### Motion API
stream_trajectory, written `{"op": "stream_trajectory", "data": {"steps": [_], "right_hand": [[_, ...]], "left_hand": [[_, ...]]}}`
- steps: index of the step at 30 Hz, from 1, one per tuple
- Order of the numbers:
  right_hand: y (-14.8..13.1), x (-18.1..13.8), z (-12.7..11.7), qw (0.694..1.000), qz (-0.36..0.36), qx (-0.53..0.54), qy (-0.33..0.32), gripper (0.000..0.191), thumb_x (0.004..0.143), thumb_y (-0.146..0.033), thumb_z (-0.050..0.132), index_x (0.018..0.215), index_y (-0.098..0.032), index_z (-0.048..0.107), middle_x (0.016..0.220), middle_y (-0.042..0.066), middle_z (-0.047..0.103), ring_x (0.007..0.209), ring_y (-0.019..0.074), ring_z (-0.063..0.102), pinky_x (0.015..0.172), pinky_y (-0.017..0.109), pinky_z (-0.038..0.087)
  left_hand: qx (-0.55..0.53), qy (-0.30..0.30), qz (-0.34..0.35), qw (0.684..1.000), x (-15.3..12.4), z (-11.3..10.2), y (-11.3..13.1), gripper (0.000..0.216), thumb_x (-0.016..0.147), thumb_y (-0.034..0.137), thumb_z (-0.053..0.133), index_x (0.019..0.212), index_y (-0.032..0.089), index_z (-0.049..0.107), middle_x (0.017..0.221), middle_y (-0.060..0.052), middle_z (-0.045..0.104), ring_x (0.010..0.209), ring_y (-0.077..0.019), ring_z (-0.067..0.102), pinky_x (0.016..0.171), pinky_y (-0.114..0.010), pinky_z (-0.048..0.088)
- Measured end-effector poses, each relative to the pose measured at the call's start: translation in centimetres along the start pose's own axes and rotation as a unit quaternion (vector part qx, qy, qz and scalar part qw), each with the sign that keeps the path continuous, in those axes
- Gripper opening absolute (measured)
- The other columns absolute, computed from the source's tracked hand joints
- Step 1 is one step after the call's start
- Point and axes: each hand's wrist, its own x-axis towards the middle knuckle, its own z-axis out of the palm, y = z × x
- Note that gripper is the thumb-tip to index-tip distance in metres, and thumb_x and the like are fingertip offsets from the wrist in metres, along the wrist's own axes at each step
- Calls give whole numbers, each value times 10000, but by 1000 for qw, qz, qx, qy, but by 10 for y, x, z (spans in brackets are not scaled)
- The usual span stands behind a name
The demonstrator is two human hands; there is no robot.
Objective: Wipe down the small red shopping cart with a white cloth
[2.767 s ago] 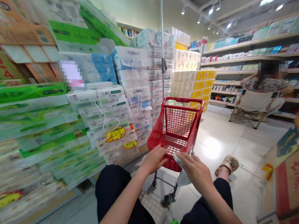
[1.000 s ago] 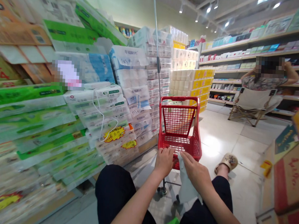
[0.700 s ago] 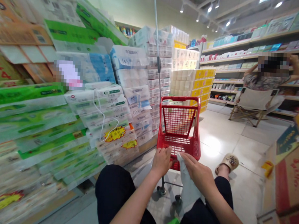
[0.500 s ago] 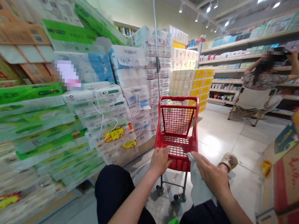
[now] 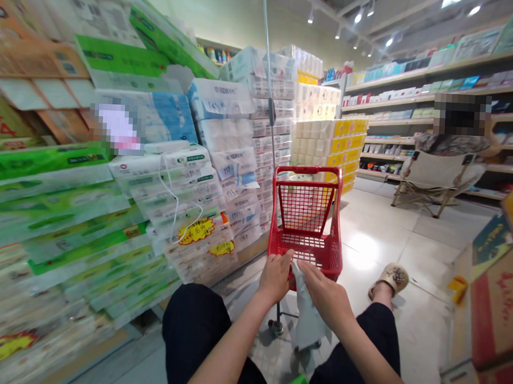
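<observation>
A small red toy-sized shopping cart (image 5: 329, 258) with a mesh basket stands on dark wheels between my knees. My left hand (image 5: 275, 276) is closed over its near rim on the left side. My right hand (image 5: 326, 293) presses a white wipe (image 5: 310, 322) against the middle of that rim, close beside the left hand. The wipe hangs down below the fingers and covers part of the cart's legs and wheels.
Stacked tissue packs (image 5: 87, 217) rise along the left. A person sits in a folding chair (image 5: 438, 173) facing shelves at the back right. Cardboard boxes (image 5: 494, 302) stand at the right. A phone-like object (image 5: 116, 126), blurred, rests on the packs with a white cable (image 5: 176, 210).
My right hand has slid the wipe leftward along the cart's rim toward my left hand, which stays in place. The seated person's raised arms have come down.
</observation>
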Motion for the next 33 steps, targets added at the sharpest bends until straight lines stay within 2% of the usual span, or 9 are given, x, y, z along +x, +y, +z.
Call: {"op": "stream_trajectory", "data": {"steps": [7, 11, 14, 17, 20, 22, 26, 30, 33], "right_hand": [[26, -9, -11, 984, 129, 124, 6, 423, 983, -335, 358, 1383, -303, 492, 1328, 66, 615, 999, 252, 688, 746, 385, 583], [6, -6, 4, 947, 91, 306, 18, 675, 941, -316, 433, 1551, -276, 147, 1441, 147, 490, 1189, 280, 593, 906, 446, 530], [-10, -7, 11, 901, 34, 431, 27, 956, 864, -255, 529, 1554, -216, -131, 1560, 185, 287, 1393, 259, 376, 1105, 463, 369], [-12, -11, 6, 875, 37, 482, 5, 1089, 794, -212, 591, 1534, -231, -209, 1584, 181, 220, 1390, 262, 378, 1107, 467, 360], [7, -17, -4, 880, 52, 468, -52, 1047, 786, -207, 581, 1554, -289, -124, 1577, 169, 243, 1144, 241, 607, 871, 399, 546], [27, -21, -11, 916, 66, 394, -45, 860, 832, -219, 535, 1562, -317, 89, 1531, 134, 357, 988, 209, 660, 771, 371, 567], [58, -27, -16, 985, 58, 140, 77, 429, 920, -270, 482, 1344, -322, 517, 1374, 41, 567, 1194, 285, 541, 959, 489, 468], [53, -25, -4, 992, 3, 39, 122, 319, 932, -271, 483, 1239, -245, 569, 1340, 52, 595, 1347, 298, 403, 1061, 503, 378], [34, -17, 9, 990, -32, 34, 134, 315, 912, -226, 497, 1219, -191, 559, 1237, 84, 641, 1327, 278, 429, 1147, 500, 281]], "left_hand": [[-171, 72, -22, 982, -6, -34, 22, 359, 938, 189, 458, 1294, 237, 457, 1271, -82, 526, 1216, -215, 498, 1050, -401, 419], [-180, 51, -19, 982, -7, -35, 48, 332, 968, 325, 482, 1291, 249, 493, 1259, -65, 550, 1190, -220, 518, 1039, -404, 436], [-137, 45, -28, 989, -6, -28, 55, 377, 975, 396, 470, 1310, 224, 494, 1286, -81, 553, 1206, -232, 508, 1051, -416, 420], [-74, 42, -39, 996, -5, -23, 55, 382, 974, 428, 459, 1292, 225, 515, 1266, -84, 572, 1183, -242, 518, 1032, -446, 409], [-15, 37, -39, 998, -5, -21, 53, 379, 921, 411, 557, 1254, 230, 539, 1211, -80, 603, 1146, -264, 527, 1039, -517, 360], [10, 32, -32, 999, -6, -23, 50, 353, 887, 324, 599, 1226, 237, 550, 1176, -69, 617, 1140, -265, 526, 1058, -550, 319], [50, 53, -31, 997, -8, -30, 37, 363, 851, 141, 561, 1189, 272, 567, 1240, -38, 590, 1192, -241, 502, 1100, -555, 270], [82, 78, -51, 992, -6, -30, 29, 440, 839, 89, 531, 1236, 276, 558, 1242, -55, 578, 1177, -248, 514, 1064, -524, 344], [60, 57, -17, 996, -3, -16, 40, 456, 860, 107, 502, 1298, 233, 518, 1130, -60, 616, 1061, -223, 562, 1002, -431, 432]]}}
